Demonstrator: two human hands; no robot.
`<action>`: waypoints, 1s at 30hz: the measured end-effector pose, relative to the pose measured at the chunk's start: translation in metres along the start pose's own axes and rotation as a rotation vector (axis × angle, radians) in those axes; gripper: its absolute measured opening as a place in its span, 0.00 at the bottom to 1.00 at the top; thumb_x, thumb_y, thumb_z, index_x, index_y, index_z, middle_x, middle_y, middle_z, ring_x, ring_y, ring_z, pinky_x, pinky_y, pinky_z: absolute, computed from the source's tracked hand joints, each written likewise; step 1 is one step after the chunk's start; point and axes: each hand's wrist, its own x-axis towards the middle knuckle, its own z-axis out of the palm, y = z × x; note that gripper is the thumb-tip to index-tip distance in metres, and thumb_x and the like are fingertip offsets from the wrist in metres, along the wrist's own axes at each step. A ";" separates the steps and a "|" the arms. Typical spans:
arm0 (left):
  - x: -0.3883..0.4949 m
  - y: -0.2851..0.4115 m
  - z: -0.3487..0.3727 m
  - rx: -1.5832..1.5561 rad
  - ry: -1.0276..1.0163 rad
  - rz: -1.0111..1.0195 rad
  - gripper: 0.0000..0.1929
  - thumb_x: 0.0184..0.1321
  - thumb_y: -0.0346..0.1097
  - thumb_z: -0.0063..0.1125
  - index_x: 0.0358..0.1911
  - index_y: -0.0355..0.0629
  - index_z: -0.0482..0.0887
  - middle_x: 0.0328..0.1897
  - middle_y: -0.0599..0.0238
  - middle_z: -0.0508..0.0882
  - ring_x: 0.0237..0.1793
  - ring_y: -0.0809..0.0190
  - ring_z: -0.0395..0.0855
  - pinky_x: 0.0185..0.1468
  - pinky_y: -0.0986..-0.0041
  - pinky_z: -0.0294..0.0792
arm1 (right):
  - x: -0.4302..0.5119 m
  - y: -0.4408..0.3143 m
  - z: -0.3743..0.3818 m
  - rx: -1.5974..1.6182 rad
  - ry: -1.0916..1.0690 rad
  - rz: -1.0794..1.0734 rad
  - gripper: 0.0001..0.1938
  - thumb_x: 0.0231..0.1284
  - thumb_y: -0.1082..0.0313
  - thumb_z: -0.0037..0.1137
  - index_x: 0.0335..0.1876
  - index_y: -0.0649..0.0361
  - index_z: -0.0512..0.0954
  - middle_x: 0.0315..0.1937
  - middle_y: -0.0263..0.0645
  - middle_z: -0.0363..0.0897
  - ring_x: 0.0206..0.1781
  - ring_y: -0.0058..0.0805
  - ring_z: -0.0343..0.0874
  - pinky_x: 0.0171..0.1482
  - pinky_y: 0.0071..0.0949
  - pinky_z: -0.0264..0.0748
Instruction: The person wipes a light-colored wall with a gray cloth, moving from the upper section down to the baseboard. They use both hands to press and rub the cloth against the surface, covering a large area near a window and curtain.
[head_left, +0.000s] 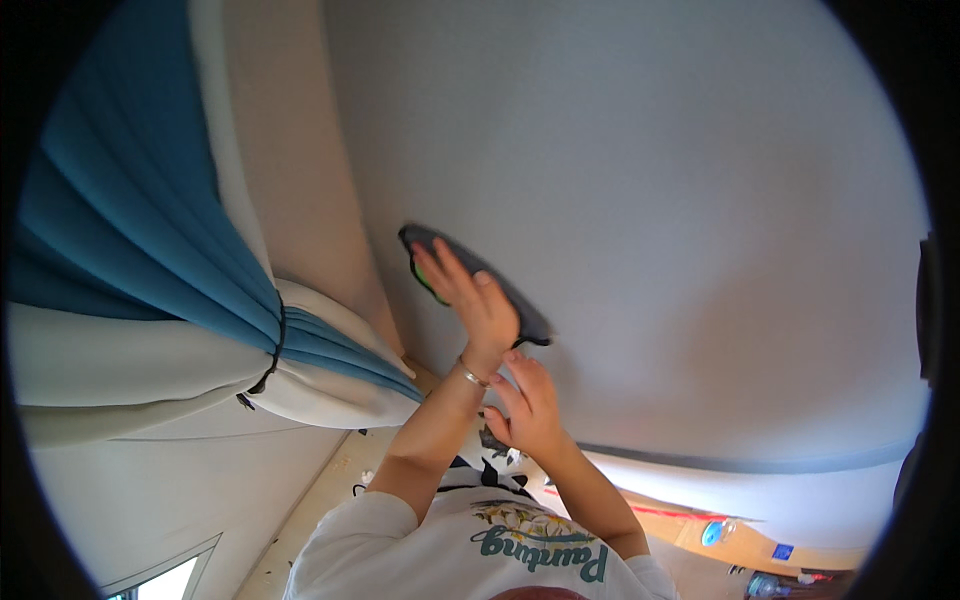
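My left hand (472, 307), with a bracelet on its wrist, lies nearly flat along a grey pad (499, 283) with black edging. A bit of green shows on the pad beside my fingers. The pad rests against, or very close to, a broad grey wall surface (637, 187); contact cannot be made out. My right hand (531, 409) is just below the left wrist, its fingers spread and partly bent. Nothing is visible in its grasp, and its fingertips touch or almost touch the left wrist.
A blue and white curtain (142, 217), gathered by a dark tie (279, 337), hangs on the left. A dark strip (750, 462) borders the grey surface below. Clear plastic bottles (765, 585) and a blue item (714, 533) lie at the lower right.
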 end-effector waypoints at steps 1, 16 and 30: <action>0.003 0.017 0.001 0.018 -0.029 0.030 0.32 0.72 0.51 0.24 0.72 0.36 0.42 0.75 0.34 0.37 0.74 0.32 0.34 0.72 0.44 0.32 | 0.001 0.001 0.000 0.018 0.063 -0.012 0.21 0.56 0.57 0.57 0.52 0.61 0.74 0.62 0.54 0.66 0.61 0.51 0.70 0.58 0.48 0.67; -0.062 -0.072 -0.030 0.152 -0.430 0.328 0.45 0.63 0.48 0.48 0.71 0.33 0.33 0.73 0.29 0.29 0.72 0.25 0.26 0.69 0.37 0.30 | -0.039 0.032 0.032 -0.468 -0.147 0.261 0.35 0.55 0.32 0.42 0.64 0.46 0.71 0.67 0.37 0.65 0.62 0.42 0.67 0.56 0.42 0.65; -0.089 -0.115 -0.014 0.244 -0.518 0.829 0.48 0.62 0.56 0.51 0.73 0.46 0.29 0.70 0.22 0.25 0.69 0.19 0.29 0.63 0.27 0.36 | -0.095 0.073 0.059 -0.882 0.137 0.241 0.27 0.57 0.32 0.44 0.63 0.26 0.70 0.67 0.13 0.63 0.68 0.20 0.57 0.64 0.30 0.56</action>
